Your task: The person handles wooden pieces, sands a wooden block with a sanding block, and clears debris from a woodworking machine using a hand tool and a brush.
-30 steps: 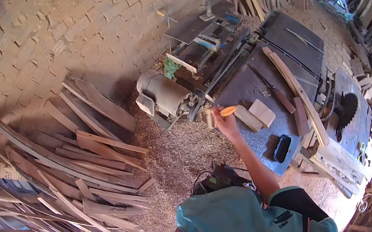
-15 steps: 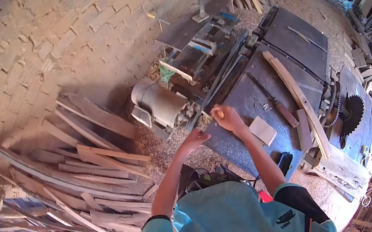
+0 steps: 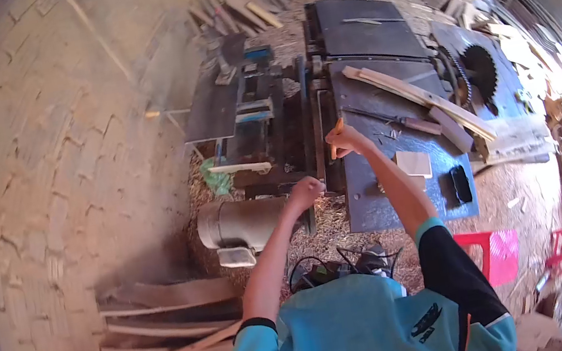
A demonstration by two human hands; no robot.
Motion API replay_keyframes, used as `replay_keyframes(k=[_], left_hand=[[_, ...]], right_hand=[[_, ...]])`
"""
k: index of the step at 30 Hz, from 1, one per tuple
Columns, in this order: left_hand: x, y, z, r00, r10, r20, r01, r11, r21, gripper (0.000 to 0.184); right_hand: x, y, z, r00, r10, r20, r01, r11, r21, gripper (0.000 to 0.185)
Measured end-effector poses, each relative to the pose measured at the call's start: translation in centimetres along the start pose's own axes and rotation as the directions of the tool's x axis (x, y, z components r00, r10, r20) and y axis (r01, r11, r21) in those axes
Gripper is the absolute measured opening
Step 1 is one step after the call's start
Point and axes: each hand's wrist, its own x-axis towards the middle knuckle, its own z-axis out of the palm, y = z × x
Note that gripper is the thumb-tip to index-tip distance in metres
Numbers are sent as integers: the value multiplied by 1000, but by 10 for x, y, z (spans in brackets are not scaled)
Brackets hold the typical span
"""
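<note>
My right hand point(image 3: 344, 141) is closed round a slim yellow-orange stick point(image 3: 339, 125) whose ends show above and below the fingers; it is over the inner edge of the dark machine table point(image 3: 369, 213). Near that edge, to the lower left, my left hand point(image 3: 306, 190) is curled closed, and whatever is between its fingers is too small to make out. On the table lie a long dark tool with a wooden handle point(image 3: 421, 125), a few small metal bits point(image 3: 390, 133), a pale wood block point(image 3: 414, 164) and a black object point(image 3: 459, 184).
Long wood pieces point(image 3: 412, 92) lie across the table, with a toothed circular saw blade point(image 3: 481, 73) beyond them. A motor point(image 3: 244, 219) sits at lower left, beside stacked boards point(image 3: 180, 326). A red stool point(image 3: 493, 255) stands at lower right.
The view has swung, so the machine table now appears more upright and red stools show at right. Both hands stay near the table's inner edge, and the yellow-orange stick now shows more clearly.
</note>
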Motion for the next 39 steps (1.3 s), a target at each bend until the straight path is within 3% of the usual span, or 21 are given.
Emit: replay_keyframes(k=[3, 4, 5, 7, 8, 10, 11, 13, 15, 17, 19, 23, 24, 26, 29, 31, 32, 33, 35, 36, 39], left_hand=[[37, -15, -34, 999, -22, 39, 17, 994, 111, 21], [48, -15, -44, 997, -50, 57, 41, 989, 142, 23], [66, -32, -45, 999, 49, -22, -46, 990, 132, 26], [53, 7, -55, 1000, -19, -25, 21, 995, 97, 26], [56, 7, -52, 1000, 20, 17, -21, 995, 98, 27], [57, 2, -46, 992, 88, 85, -95, 991, 91, 31], [53, 2, -41, 992, 6, 127, -5, 1000, -5, 34], [40, 13, -28, 962, -144, 230, 187, 965, -181, 42], [39, 9, -13, 939, -149, 310, 223, 949, -222, 56], [44, 0, 1, 919, -97, 382, 149, 983, -107, 53], [38, 2, 18, 979, -64, 191, 104, 973, -207, 39], [69, -38, 49, 990, -126, 57, 138, 925, -354, 43], [75, -44, 45, 981, -130, 142, 182, 865, -467, 43], [85, -55, 46, 949, -246, 199, 316, 712, -627, 45], [103, -67, 65, 854, -517, 57, 390, 563, -729, 50], [115, -54, 85, 815, -556, -162, 315, 661, -681, 52], [124, -47, 85, 787, -589, -180, 381, 695, -610, 55], [118, -29, 80, 756, -624, -199, 451, 716, -533, 57], [95, 14, 66, 682, -690, -243, 592, 716, -371, 63], [89, 37, 59, 653, -694, -303, 631, 720, -288, 63], [86, 67, 52, 556, -709, -434, 723, 670, -168, 60]], right_hand=[[-12, -15, 10, 926, -226, -301, 232, 972, -16, 19], [-20, -23, 8, 860, -361, -360, 333, 932, -139, 21], [-22, -24, 8, 832, -368, -415, 353, 928, -117, 19], [-21, -23, 1, 762, -392, -515, 405, 910, -93, 14], [-18, -20, -5, 735, -406, -543, 358, 913, -197, 17], [-49, -43, -10, 904, -161, -396, 129, 986, -107, 19], [-62, -51, -9, 952, -28, -304, 4, 997, -78, 20], [-64, -43, -1, 976, 13, -217, -37, 994, -107, 22], [-61, -31, 5, 984, 51, -171, -70, 991, -110, 23], [-54, -28, 6, 984, 73, -164, -90, 991, -96, 23], [-60, -35, 5, 997, 57, -59, -62, 995, -78, 22], [-47, -45, -1, 984, 141, 113, -136, 989, -51, 20], [-44, -51, -2, 973, 184, 142, -179, 983, -46, 20], [-23, -48, -1, 951, 222, 217, -193, 970, -146, 19], [1, -45, 2, 956, 153, 248, -94, 967, -235, 18], [22, -44, 3, 978, 86, 188, -45, 977, -209, 18], [42, -30, 3, 994, -23, 109, 44, 979, -197, 12], [51, -31, -1, 971, -237, -20, 228, 950, -212, 13], [58, -40, -7, 754, -609, -247, 534, 787, -310, 14], [62, -48, -14, 661, -672, -332, 624, 739, -254, 11], [70, -55, -35, 862, -471, -185, 420, 870, -260, 9]])
